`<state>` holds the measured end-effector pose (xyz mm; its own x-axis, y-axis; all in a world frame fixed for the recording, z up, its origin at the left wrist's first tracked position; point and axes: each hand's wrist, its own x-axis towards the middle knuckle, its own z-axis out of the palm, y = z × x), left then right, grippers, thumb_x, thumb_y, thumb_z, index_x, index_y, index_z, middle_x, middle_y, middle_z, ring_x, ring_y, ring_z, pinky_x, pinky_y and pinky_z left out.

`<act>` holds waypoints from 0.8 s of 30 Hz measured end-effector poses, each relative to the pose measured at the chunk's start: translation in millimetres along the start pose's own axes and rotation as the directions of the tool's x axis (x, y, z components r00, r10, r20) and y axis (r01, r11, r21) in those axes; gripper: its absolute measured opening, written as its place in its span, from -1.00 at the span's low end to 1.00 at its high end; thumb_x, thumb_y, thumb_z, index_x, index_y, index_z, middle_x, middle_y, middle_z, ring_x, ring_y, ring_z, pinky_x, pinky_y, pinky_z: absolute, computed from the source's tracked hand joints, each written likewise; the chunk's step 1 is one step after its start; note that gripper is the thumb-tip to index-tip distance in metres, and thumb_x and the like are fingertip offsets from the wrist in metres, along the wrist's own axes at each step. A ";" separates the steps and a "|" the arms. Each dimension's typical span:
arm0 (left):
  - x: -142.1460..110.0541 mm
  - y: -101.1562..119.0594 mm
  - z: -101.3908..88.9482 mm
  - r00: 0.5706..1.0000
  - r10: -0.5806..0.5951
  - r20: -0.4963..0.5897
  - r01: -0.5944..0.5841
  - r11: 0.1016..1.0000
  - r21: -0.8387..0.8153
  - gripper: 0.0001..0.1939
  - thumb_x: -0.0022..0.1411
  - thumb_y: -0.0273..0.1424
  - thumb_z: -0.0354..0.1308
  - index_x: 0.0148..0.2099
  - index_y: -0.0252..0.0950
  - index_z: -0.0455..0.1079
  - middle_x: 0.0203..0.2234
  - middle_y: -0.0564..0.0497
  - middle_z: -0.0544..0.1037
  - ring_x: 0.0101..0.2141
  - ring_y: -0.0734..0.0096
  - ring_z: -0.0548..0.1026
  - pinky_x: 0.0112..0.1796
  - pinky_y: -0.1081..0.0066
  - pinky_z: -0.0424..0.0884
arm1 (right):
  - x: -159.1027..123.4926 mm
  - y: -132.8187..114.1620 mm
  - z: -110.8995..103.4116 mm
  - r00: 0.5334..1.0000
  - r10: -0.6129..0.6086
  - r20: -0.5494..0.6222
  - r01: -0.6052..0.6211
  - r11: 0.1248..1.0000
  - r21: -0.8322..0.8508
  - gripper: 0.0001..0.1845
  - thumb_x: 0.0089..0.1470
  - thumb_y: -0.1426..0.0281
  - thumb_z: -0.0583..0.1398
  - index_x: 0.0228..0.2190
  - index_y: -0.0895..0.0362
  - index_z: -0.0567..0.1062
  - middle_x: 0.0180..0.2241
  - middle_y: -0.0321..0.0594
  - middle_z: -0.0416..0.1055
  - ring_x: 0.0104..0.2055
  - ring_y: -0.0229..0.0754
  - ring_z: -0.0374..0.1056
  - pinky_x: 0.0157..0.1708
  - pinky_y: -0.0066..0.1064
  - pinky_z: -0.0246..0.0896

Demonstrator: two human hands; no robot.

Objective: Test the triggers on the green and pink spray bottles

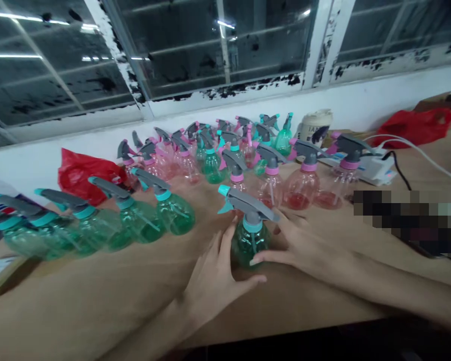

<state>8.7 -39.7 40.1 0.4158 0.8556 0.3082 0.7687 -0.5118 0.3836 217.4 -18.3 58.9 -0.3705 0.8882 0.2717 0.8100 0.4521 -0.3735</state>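
Note:
A green spray bottle (244, 245) with a grey trigger head and turquoise collar stands upright on the brown table, its nozzle pointing left. My right hand (304, 245) grips it from the right, thumb across the front and fingers behind. On the other side, my left hand (214, 276) is open, fingertips close beside the bottle and thumb spread in front; whether it touches cannot be made out. Just behind is a row of pink spray bottles (299, 193). To the left runs a row of green spray bottles (176, 214).
More pink and green spray bottles (212, 168) crowd the back by the wall. A red plastic bag (84, 175) lies at left, another red bag (415, 129) at far right. A cup (317, 125), a white power adapter (378, 168) and cables stand at back right. The table edge (278, 331) is near me.

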 end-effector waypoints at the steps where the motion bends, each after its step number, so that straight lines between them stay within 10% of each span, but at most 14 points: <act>1: 2.7 1.6 4.8 1.000 0.013 -0.013 -0.013 1.000 0.006 -0.04 0.05 -0.03 0.27 0.31 -0.20 -0.18 0.06 -0.24 0.33 0.05 -0.11 0.34 -0.08 -0.03 0.36 | -2.1 4.3 -3.9 1.000 -0.006 0.012 0.006 1.000 0.031 -0.17 -0.15 -0.25 0.07 -0.12 0.18 0.38 -0.25 0.00 0.46 -0.21 0.17 0.42 -0.25 0.01 0.31; 6: 20.0 9.4 24.0 0.993 0.107 -0.045 -0.109 0.993 -0.034 -0.07 0.08 -0.01 0.23 0.31 -0.22 -0.18 0.07 -0.25 0.32 0.04 -0.07 0.36 -0.07 -0.01 0.36 | 1.3 23.8 -21.9 0.997 -0.076 0.010 0.069 0.947 0.314 -0.26 -0.17 -0.10 0.24 -0.07 0.14 0.36 -0.08 -0.01 0.37 -0.02 0.12 0.32 -0.10 -0.07 0.28; 11: 39.9 11.8 39.5 0.976 0.218 -0.012 -0.217 0.976 0.007 -0.02 0.05 0.09 0.20 0.30 -0.27 -0.17 0.09 -0.28 0.30 0.08 -0.09 0.31 -0.02 -0.02 0.31 | 19.5 36.0 -22.8 0.973 -0.195 -0.119 0.224 0.713 0.664 -0.36 -0.15 0.20 0.35 -0.02 0.08 0.33 -0.16 -0.21 0.41 -0.16 -0.11 0.37 -0.20 -0.28 0.31; 17: 53.5 -3.3 46.6 0.930 0.366 0.014 -0.367 0.930 0.038 0.03 0.01 0.26 0.02 0.30 -0.31 -0.16 0.06 -0.32 0.34 0.07 -0.13 0.32 0.00 -0.05 0.26 | 38.7 24.4 -18.0 0.962 -0.176 -0.210 0.274 0.630 0.727 -0.71 0.00 0.27 0.26 -0.23 0.12 0.46 -0.29 -0.24 0.45 -0.23 -0.18 0.38 -0.21 -0.35 0.30; 24: 50.4 -25.3 37.3 0.917 0.263 0.301 -0.306 0.946 0.105 0.03 0.08 0.24 -0.04 0.33 -0.39 -0.15 0.21 -0.34 0.16 0.20 -0.13 0.11 0.10 -0.06 0.11 | 54.3 27.5 -12.7 0.929 -0.161 -0.334 0.354 0.649 0.673 -0.91 0.04 0.43 0.21 -0.33 0.13 0.47 -0.34 -0.30 0.47 -0.28 -0.26 0.40 -0.22 -0.39 0.26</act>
<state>28.4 19.3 13.4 0.7294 0.6733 0.1211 0.6515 -0.7377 0.1771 225.3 41.4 74.6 -0.3226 0.7249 0.6087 0.0886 0.6633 -0.7431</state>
